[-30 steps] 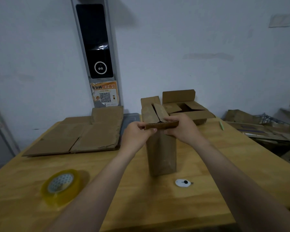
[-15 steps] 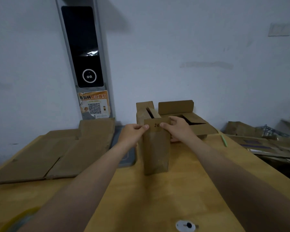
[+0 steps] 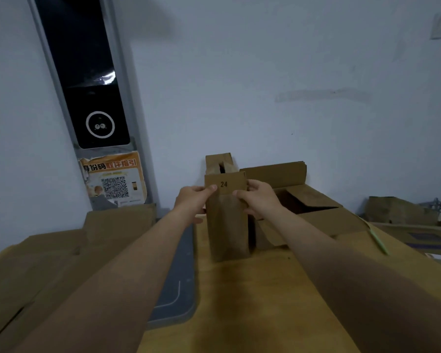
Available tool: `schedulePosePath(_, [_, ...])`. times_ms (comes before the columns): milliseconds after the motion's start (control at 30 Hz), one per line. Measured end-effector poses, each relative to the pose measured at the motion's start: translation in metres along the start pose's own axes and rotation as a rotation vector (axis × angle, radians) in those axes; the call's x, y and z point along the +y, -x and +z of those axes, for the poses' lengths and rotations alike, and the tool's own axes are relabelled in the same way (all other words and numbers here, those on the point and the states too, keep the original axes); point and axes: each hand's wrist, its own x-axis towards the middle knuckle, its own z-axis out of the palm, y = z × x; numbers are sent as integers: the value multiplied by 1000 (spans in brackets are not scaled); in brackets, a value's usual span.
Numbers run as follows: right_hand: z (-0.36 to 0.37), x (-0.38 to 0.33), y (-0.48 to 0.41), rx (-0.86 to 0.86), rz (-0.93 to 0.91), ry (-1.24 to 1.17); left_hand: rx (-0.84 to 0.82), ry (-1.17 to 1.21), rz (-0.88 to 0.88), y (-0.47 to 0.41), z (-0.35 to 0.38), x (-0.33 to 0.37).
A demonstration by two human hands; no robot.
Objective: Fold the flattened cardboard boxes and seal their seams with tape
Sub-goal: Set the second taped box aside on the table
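A tall narrow cardboard box (image 3: 228, 228) stands upright on the wooden table (image 3: 260, 301). Its near top flap, printed "24", is up, and the other top flaps stand open behind it. My left hand (image 3: 192, 201) pinches the flap's left edge with the thumb on its face. My right hand (image 3: 259, 200) grips the flap's right edge, fingers wrapped around the box corner. Flattened cardboard boxes (image 3: 69, 248) lie stacked at the left. No tape roll is in view.
A second box (image 3: 313, 212) with open flaps sits just right of and behind the tall one. A grey mat (image 3: 178, 284) lies between my arms and the flat stack. A green pen (image 3: 378, 242) rests at the right; more cardboard (image 3: 402, 212) lies beyond the table edge.
The near flap has gone from folded flat over the top to upright, showing "24". The view has tilted up and moved closer; the tape roll and the white object have left the frame.
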Motion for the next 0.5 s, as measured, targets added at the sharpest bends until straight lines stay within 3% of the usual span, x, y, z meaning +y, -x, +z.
schedulePosePath(200, [-6,11,-12,-34,-106,275,121,-350,202,-22,-4,-11])
schedulePosePath(333, [-12,9,9,-99,-87,588,37,-589,272,5,-23,-25])
schedulePosePath(500, [-8,-2,52,-222,-60,879,-99,-683,289,56,-57,-41])
